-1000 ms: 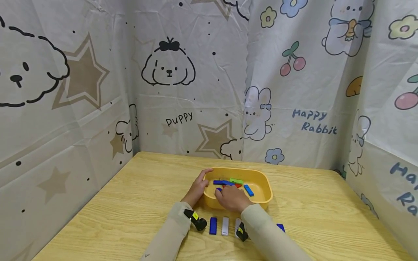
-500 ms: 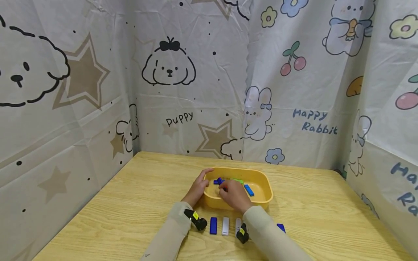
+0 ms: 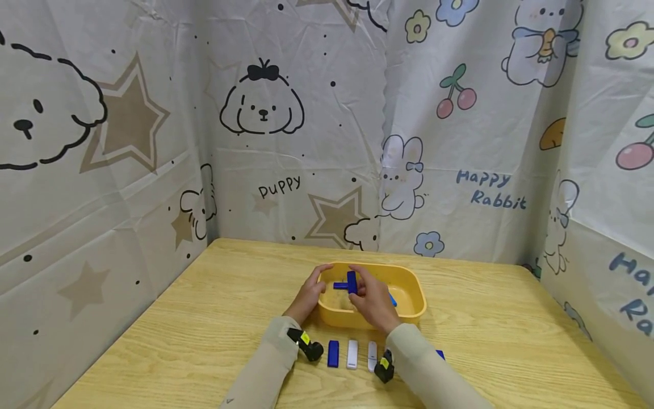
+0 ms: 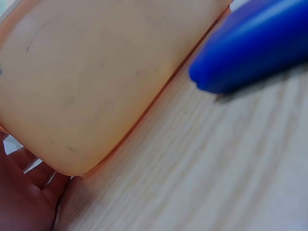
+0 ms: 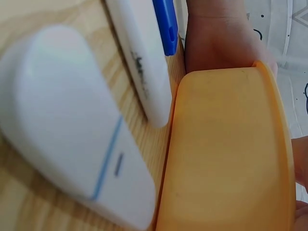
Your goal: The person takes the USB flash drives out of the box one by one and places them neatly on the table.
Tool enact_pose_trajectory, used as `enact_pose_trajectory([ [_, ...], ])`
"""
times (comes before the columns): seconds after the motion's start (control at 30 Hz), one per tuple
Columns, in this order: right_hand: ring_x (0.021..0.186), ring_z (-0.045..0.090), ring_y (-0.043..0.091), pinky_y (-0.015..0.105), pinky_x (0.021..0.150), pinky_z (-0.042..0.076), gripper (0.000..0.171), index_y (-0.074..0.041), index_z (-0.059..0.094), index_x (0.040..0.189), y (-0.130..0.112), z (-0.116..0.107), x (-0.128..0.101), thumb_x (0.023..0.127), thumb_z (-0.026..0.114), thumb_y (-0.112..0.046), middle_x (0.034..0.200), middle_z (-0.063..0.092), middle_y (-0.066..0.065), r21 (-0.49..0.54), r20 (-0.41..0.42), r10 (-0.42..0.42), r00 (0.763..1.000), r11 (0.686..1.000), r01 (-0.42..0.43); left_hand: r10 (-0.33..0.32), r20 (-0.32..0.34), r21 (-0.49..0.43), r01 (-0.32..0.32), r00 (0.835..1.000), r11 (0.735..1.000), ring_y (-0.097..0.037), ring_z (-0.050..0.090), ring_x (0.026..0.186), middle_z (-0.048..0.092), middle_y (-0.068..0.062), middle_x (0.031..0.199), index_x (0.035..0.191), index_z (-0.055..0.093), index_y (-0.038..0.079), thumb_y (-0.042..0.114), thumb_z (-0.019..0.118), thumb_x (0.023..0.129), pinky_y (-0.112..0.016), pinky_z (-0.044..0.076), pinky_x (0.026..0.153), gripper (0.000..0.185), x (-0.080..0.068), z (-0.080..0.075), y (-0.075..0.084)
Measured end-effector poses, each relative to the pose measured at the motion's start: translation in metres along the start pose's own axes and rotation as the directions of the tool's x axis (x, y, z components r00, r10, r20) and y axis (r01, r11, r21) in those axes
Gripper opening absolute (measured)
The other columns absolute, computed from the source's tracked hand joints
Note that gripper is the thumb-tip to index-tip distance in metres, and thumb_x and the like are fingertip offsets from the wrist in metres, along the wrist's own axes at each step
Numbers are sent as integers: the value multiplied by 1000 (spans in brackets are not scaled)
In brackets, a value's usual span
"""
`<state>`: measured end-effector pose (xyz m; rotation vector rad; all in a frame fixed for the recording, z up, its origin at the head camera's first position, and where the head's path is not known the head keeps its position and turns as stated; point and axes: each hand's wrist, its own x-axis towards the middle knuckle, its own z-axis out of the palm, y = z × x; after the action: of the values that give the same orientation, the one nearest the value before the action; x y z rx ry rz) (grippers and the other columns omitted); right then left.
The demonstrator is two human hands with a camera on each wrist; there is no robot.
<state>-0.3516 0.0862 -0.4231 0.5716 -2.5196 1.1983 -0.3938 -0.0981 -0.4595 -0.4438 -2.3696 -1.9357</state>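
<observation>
My right hand pinches a dark blue USB stick between thumb and fingers, above the inside of a yellow plastic bin. At the bin's left end, my left hand grips the wall, thumb on the rim side. Another blue stick lies in the bin behind the held one. A lighter blue stick shows partly past the right hand, which hides other bin contents. In front of the bin stand in a row a dark blue stick, a white stick and a white capped stick.
Farther right along the row, a blue stick is mostly hidden by the right sleeve. The wooden table is enclosed by printed cloth walls. Wrist cameras sit close to the row.
The right hand was reaching down among the sticks in the bin; it has now risen slightly with a dark blue stick pinched upright. The left hand stays on the bin.
</observation>
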Motion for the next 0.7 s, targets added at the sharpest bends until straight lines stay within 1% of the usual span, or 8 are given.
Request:
enact_pose_trajectory([
  [0.03, 68, 56, 12, 28, 62, 50, 59, -14, 52, 134, -1, 0, 0, 81, 71, 1, 81, 58, 2, -2, -1, 2, 1000, 1000, -2, 2, 4, -4, -2, 1000, 1000, -37, 39, 123, 37, -19, 147, 141, 42, 5, -1, 38, 83, -40, 37, 88, 58, -3, -1, 5],
  [0.13, 72, 59, 13, 30, 66, 52, 56, -12, 53, 133, -2, 0, 0, 81, 72, -2, 86, 60, 4, 5, -1, 20, 1000, 1000, -20, 7, 11, -1, -7, 1000, 1000, -38, 39, 123, 37, -21, 147, 141, 41, 3, -1, 38, 83, -42, 37, 88, 58, -11, -2, 20],
  [0.23, 76, 62, 14, 32, 69, 54, 54, -8, 52, 130, -4, 0, 0, 81, 74, -7, 91, 62, 6, 28, -8, 45, 999, 999, -44, 6, 9, 12, -6, 1000, 1000, -38, 38, 127, 36, -21, 148, 141, 41, 3, 0, 38, 84, -44, 37, 94, 57, -15, -3, 26],
  [0.37, 79, 64, 15, 30, 70, 54, 52, -7, 50, 124, -4, 1, -2, 81, 77, -18, 93, 63, 5, 85, -15, 75, 997, 994, -74, 9, 2, 26, -10, 1000, 1000, -38, 34, 133, 36, -20, 149, 141, 42, 3, 0, 38, 85, -48, 32, 102, 56, -16, -2, 27],
  [0.47, 84, 63, 20, 28, 71, 53, 49, -8, 51, 118, -4, 0, -3, 80, 78, -23, 95, 62, 5, 119, -33, 68, 997, 991, -63, 19, 2, 14, -19, 1000, 1000, -40, 33, 134, 36, -22, 148, 140, 42, 2, 0, 39, 84, -51, 30, 104, 56, -16, -2, 26],
  [0.6, 91, 57, 30, 30, 74, 51, 44, -8, 56, 111, -5, -1, -5, 78, 79, -25, 100, 57, 10, 115, -78, 33, 996, 993, -24, 21, 2, 4, -21, 1000, 1000, -40, 33, 133, 37, -22, 148, 140, 42, 1, -1, 39, 84, -53, 29, 105, 56, -16, -1, 25],
  [0.67, 91, 55, 30, 30, 74, 49, 42, -7, 57, 109, -7, -1, -7, 78, 79, -24, 101, 55, 12, 89, -99, 4, 995, 996, 5, 16, 4, 3, -16, 1000, 1000, -40, 33, 133, 37, -22, 148, 140, 42, 1, 0, 39, 84, -53, 29, 105, 56, -17, -2, 26],
  [0.7, 90, 54, 28, 30, 74, 49, 41, -7, 58, 108, -8, -2, -8, 77, 79, -24, 100, 55, 13, 75, -108, -11, 994, 997, 19, 15, 4, 3, -15, 1000, 1000, -40, 34, 133, 37, -22, 148, 140, 42, 2, 0, 39, 84, -52, 29, 104, 56, -17, -2, 26],
])
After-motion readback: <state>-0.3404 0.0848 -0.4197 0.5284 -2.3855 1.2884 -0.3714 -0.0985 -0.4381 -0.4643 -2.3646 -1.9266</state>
